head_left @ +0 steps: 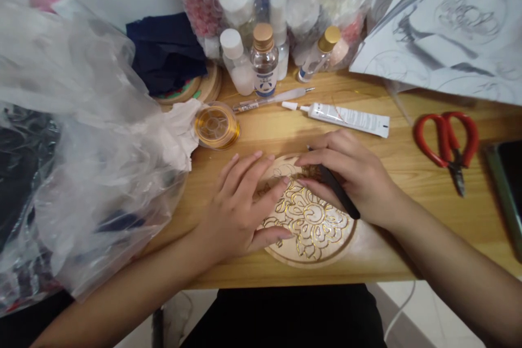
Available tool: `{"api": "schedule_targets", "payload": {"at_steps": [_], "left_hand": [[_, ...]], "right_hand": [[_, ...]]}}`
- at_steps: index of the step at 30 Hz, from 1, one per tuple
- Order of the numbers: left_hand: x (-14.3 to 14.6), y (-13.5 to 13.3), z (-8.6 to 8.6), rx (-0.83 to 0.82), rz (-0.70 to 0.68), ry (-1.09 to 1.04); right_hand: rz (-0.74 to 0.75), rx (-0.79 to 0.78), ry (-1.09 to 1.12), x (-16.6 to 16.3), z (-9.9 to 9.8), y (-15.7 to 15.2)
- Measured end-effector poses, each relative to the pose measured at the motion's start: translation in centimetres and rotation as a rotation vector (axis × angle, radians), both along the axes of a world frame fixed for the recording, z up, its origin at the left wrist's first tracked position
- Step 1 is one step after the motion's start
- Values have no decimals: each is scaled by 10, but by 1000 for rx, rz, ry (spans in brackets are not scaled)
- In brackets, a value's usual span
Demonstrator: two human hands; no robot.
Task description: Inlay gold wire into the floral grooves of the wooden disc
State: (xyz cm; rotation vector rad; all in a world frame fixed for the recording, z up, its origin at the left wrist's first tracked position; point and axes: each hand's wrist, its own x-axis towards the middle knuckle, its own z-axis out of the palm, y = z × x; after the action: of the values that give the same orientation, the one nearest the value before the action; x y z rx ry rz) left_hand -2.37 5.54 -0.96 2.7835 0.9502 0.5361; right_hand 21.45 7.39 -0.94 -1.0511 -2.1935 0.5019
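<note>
Counter [402, 157]: pale wood, grained. Landmark: a round panel [314, 215], flowered in gold outline, set near the front edge. Beyond the panel were placed a white tube [350, 118], a pen [273, 99] and capped bottles [265, 62]; beyond and left of it, a spool of golden wire [216, 125]. Well right of the panel were laid red-handled pliers [455, 166] and, farther out, a dark phone [509, 179]. Well left of it, the counter was covered by a plastic bag [106, 174].

Edges: only a narrow strip of counter was found between panel and front edge; a wider stretch was found between panel and pliers.

Fingers: those of the left hand [240, 206] were spread at the panel's left side, thumb well apart. By the right hand [359, 174], curled over the panel's upper right, a slim black tool [340, 196] was held; index fingertip and thumb were brought near each other, and whether wire was pinched there could not be told.
</note>
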Motion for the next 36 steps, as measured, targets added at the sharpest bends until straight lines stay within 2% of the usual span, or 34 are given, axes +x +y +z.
{"api": "schedule_targets", "payload": {"at_steps": [26, 32, 36], "left_hand": [[1, -3, -2, 39, 5, -23], [2, -2, 4, 63, -35, 76], [3, -4, 9, 73, -58, 152]], "right_hand": [[-45, 40, -43, -6, -1, -1], [-124, 17, 41, -4, 16, -6], [-297, -83, 197, 1, 34, -20]]}}
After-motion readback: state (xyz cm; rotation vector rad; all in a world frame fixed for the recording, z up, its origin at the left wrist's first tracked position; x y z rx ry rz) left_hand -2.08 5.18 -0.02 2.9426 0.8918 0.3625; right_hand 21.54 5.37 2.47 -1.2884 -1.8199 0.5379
